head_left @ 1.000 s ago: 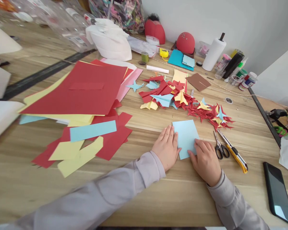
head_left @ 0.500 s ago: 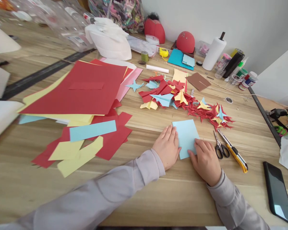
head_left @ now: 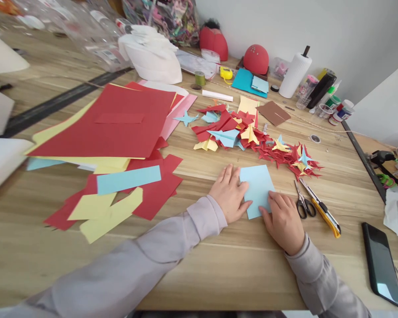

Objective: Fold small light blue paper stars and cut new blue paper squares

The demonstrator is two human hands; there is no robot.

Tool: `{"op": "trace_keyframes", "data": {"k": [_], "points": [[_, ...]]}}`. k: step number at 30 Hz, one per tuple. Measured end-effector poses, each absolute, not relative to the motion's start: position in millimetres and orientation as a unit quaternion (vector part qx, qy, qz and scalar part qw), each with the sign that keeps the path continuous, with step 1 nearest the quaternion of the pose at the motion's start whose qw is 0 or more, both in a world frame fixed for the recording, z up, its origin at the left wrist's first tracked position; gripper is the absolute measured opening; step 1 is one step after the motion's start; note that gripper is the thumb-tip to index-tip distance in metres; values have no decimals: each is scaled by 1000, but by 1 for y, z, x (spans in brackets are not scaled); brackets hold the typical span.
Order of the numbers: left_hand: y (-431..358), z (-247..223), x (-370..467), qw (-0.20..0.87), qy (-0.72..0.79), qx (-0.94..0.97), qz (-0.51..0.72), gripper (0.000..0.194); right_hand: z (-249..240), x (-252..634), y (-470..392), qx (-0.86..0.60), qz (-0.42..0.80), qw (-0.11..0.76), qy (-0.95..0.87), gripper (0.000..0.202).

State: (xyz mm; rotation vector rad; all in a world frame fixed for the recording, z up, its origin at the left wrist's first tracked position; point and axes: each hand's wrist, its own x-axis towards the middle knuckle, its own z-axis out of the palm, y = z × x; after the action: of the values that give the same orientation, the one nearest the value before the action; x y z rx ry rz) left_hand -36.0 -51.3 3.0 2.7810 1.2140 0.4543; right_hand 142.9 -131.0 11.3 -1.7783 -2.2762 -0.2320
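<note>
A light blue sheet of paper [head_left: 259,187] lies flat on the wooden table between my hands. My left hand [head_left: 229,194] rests flat across its left edge, fingers spread and thumb stretched onto the paper. At the lower right edge, my right hand [head_left: 283,221] has curled fingers and a thumb on the paper, gripping it there. Just right of that hand lie black-handled scissors [head_left: 305,206] and a yellow utility knife [head_left: 323,212] with its blade out. Beyond the paper spreads a heap of folded red, yellow and blue paper pieces [head_left: 227,138], with planes and stars among them.
Large red sheets [head_left: 119,137] are stacked at left, with paper offcuts [head_left: 129,179] before them. A phone [head_left: 383,265] lies at the right edge. At the back stand a white bottle [head_left: 296,73], a yellow tape measure [head_left: 226,74] and a brown paper square [head_left: 273,113].
My left hand's fingers have spread and shifted slightly left and up, baring more of the paper's left side. The right hand keeps its place on the paper.
</note>
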Motion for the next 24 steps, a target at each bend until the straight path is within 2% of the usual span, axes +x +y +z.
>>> {"op": "trace_keyframes", "data": {"k": [3,9,15,24], "points": [[-51,1,-37,33,395,906,144,47,11,143,-131,-610,-79,123,-779,28],[-50,-2,-37,29,398,908,126,72,11,143,-130,-609,-76,118,-781,27],[-49,-2,-37,18,392,912,122,73,10,144,-129,-611,-79,124,-778,26],[-49,-2,-37,18,388,914,119,74,13,147,-123,-616,-63,135,-773,35]]}}
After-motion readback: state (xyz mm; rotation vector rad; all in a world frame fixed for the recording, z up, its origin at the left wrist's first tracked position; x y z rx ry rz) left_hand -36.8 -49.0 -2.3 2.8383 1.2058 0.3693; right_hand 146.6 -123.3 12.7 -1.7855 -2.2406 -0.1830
